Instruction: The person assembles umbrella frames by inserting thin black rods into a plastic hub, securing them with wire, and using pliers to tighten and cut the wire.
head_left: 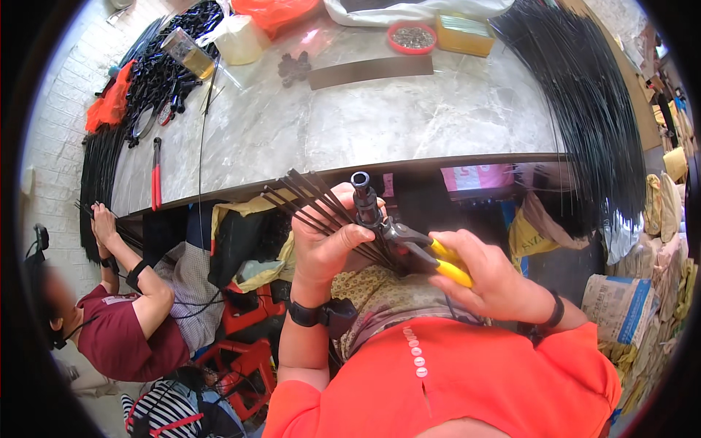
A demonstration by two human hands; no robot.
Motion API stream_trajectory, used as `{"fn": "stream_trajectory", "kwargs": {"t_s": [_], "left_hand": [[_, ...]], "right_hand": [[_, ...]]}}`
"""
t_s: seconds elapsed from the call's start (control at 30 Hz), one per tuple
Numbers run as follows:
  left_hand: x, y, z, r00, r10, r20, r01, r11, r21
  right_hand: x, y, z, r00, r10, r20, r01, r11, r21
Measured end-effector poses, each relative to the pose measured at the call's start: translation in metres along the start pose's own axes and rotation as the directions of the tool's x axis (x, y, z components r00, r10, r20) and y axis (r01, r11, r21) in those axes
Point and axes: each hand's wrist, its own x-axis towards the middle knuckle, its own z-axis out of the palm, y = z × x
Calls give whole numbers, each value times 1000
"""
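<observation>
Just off the near edge of the grey marble-patterned table [467, 106], I see the person's left hand [328, 244] closed around a fan of thin, straight black rods [314, 204] and a glossy black tubular part [366, 208], its round open end facing up. The right hand [489, 277], off the same table edge, is wrapped around dark-headed pliers with yellow handles [454, 273] — their head sits at the tube's lower end, but I cannot tell how far the jaws close. Over the table's right end I view a thick sheaf of long black strands [584, 109]; toward its far edge, a round red dish of small metallic pieces [412, 50] stands beside an amber-yellow rectangular box [465, 45]. A red-handled metal hand tool [156, 179] lies at the table's left — a co-worker in a dark red shirt [135, 332] is beside that corner
</observation>
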Motion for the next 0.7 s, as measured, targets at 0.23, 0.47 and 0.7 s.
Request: {"fn": "stream_trajectory", "kwargs": {"t_s": [0.23, 0.47, 0.7], "left_hand": [[3, -3, 0, 999, -40, -6, 39, 999, -14], [9, -4, 0, 997, -41, 63, 46, 996, -79], [9, -3, 2, 996, -74, 48, 79, 992, -102]], "right_hand": [[4, -8, -13, 906, 252, 341, -366, 871, 327], [4, -1, -15, 811, 206, 547, -570, 487, 662], [7, 2, -14, 833, 130, 538, -539, 408, 737]]}}
